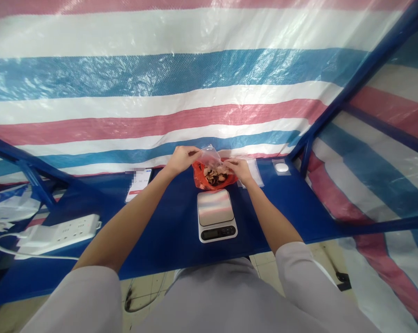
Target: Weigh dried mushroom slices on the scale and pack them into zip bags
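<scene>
Between my hands, a clear plastic bag [209, 156] is held above a red plastic bag [199, 178]. Brown dried slices [216, 175] fill the open red bag. My left hand [184, 157] pinches the clear bag's upper left edge. On the other side, my right hand [239, 169] has its fingers closed at the clear bag's right edge, over the slices; whether it also grips a slice is hidden. Just in front of the red bag stands a white kitchen scale [216, 215] with a shiny metal plate and a dark display.
More clear bags [255, 173] lie flat right of my right hand. A round white object [281, 168] sits at the far right. To the left are a phone [138, 185] and a white power strip [66, 233] with a cable. Striped sheeting and blue frame bars enclose the blue table [285, 203].
</scene>
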